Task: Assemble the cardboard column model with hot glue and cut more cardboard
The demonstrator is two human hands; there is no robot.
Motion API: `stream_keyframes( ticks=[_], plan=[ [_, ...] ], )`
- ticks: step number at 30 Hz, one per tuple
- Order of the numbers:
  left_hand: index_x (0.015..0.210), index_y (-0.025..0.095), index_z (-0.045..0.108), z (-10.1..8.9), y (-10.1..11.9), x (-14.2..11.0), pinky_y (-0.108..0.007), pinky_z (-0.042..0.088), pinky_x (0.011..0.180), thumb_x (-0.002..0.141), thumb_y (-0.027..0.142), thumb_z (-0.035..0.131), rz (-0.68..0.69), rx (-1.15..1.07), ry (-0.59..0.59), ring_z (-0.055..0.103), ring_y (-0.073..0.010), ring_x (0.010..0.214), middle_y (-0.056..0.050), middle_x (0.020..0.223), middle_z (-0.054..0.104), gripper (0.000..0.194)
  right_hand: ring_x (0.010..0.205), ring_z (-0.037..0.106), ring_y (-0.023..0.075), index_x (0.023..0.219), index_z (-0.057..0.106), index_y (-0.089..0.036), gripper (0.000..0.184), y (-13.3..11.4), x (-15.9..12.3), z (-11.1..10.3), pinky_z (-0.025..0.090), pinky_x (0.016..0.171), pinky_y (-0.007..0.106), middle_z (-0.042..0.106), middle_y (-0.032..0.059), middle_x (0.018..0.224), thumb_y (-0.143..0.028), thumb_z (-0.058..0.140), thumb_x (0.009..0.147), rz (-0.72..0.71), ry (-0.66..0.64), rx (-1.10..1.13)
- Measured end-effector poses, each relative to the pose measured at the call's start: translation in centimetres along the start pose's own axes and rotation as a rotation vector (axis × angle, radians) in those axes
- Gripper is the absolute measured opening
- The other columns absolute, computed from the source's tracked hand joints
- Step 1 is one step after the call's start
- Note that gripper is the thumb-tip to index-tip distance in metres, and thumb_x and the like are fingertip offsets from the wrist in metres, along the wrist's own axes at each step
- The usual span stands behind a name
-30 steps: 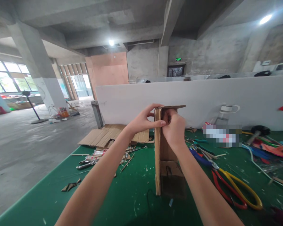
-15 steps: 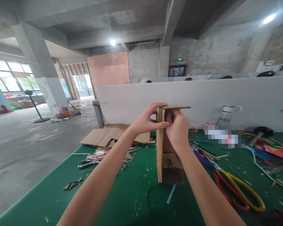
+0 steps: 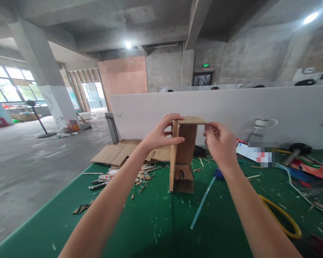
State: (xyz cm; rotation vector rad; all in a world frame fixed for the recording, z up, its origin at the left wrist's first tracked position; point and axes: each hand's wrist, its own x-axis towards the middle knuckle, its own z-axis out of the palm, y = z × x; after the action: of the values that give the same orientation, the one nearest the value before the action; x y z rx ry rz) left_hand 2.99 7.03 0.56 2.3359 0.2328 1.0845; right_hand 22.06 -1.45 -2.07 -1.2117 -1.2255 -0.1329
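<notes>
The right hand has moved out of the tall, open brown cardboard box to its top flap's corner, fingers together. The left hand, palm inward, clamps its upper left edge, holding it upright over the green tabletop, near one translucent blue stick.

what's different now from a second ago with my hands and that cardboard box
Your right hand has come out of the cardboard box and moved right, to the outer edge of its top flap. The box's base has shifted away from you and slightly left. Your left hand still grips the upper left side.
</notes>
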Motion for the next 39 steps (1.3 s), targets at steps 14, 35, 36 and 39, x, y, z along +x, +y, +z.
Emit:
stream_keyframes(
  ticks=[14,35,36,39],
  plan=[
    [0.121,0.033,0.047,0.0,0.2,-0.8,-0.044,0.047,0.101,0.072,0.043,0.073,-0.054,-0.014,-0.029,0.037,-0.0282,0.136,-0.006,0.151,0.030,0.056,0.059,0.059,0.0123,0.075,0.062,-0.019,0.027,1.6,0.6,1.5,0.049,0.044,0.023,0.063,0.0005,0.070,-0.043,0.073,0.066,0.279,-0.318,0.497],
    [0.112,0.021,0.058,0.2,4.5,5.8,-0.037,0.042,0.100,0.081,0.059,0.051,-0.014,0.504,-0.332,0.054,-0.0231,0.114,-0.006,0.121,0.061,0.049,0.056,0.059,0.0090,0.096,0.066,-0.021,0.028,0.5,0.0,1.5,0.042,0.040,0.019,0.066,0.0021,0.083,-0.044,0.059,0.083,0.106,-0.248,0.448],
    [0.112,0.022,0.058,0.2,4.4,5.7,-0.038,0.042,0.100,0.080,0.059,0.052,-0.011,0.496,-0.325,0.054,-0.0231,0.113,-0.006,0.121,0.061,0.050,0.055,0.057,0.0084,0.093,0.066,-0.021,0.026,0.5,0.1,1.5,0.040,0.039,0.018,0.064,0.0008,0.079,-0.044,0.060,0.082,0.134,-0.256,0.499],
    [0.112,0.023,0.058,0.1,4.2,5.3,-0.039,0.041,0.101,0.076,0.060,0.057,-0.010,0.483,-0.299,0.053,-0.0238,0.115,-0.007,0.121,0.059,0.052,0.053,0.054,0.0079,0.085,0.063,-0.022,0.020,0.4,0.2,1.7,0.036,0.039,0.018,0.059,-0.0020,0.069,-0.041,0.063,0.079,0.193,-0.273,0.585]
  ],
)
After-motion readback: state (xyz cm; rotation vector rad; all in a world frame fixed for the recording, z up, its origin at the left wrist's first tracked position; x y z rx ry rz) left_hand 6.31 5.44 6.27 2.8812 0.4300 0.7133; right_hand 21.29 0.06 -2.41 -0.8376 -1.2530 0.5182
